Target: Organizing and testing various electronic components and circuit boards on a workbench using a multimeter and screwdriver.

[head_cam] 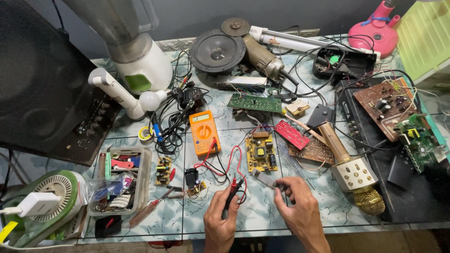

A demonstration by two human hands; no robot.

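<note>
My left hand grips the red and black multimeter probes, tips pointing up and right. My right hand pinches one end of a small clear glass tube-like part lying on the tiled table. The probe leads curl back to an orange multimeter lying face up. A yellow circuit board rests just beyond the probes.
Several boards lie around: green, red, brown. A gold karaoke microphone is at right, a plastic parts tray at left, a red-handled screwdriver, a speaker cone, a blender, and a black amplifier chassis.
</note>
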